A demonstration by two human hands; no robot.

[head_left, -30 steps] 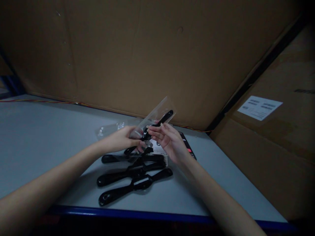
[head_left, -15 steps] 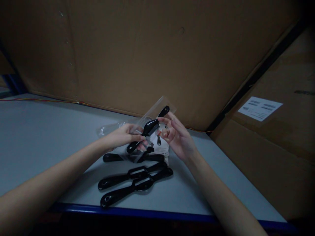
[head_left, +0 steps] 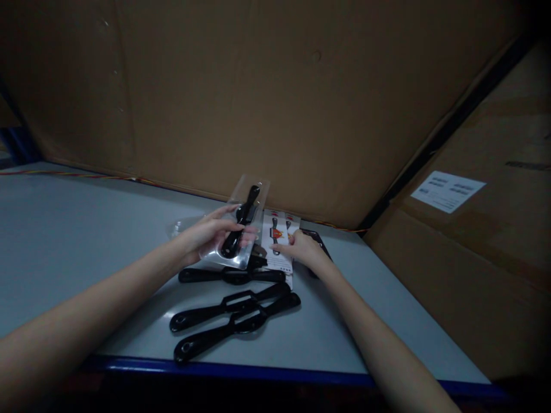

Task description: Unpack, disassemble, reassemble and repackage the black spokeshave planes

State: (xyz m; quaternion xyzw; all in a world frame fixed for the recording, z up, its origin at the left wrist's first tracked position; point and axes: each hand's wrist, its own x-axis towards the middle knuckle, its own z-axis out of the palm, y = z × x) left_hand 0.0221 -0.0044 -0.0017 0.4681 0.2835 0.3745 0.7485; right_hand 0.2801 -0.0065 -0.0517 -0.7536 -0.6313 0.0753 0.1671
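Observation:
My left hand [head_left: 206, 235] grips a clear plastic blister shell [head_left: 235, 229] with a black tool [head_left: 239, 222] seated in it, held tilted just above the table. My right hand [head_left: 301, 248] rests lower on a stack of printed backing cards [head_left: 278, 244], fingers pinched at the top card's edge. Three more black tools [head_left: 232, 312] lie side by side on the grey table [head_left: 64, 229] near its front edge, just below both hands.
A tall cardboard wall [head_left: 258, 97] stands behind the table. A cardboard box with a white label [head_left: 447, 191] sits at the right. More clear shells [head_left: 185, 226] lie behind my left hand. The table's blue front edge [head_left: 258, 373] runs along the bottom.
The black tool went into the clear shell, now held by my left hand alone and turned more upright. My right hand let go and dropped onto the printed cards.

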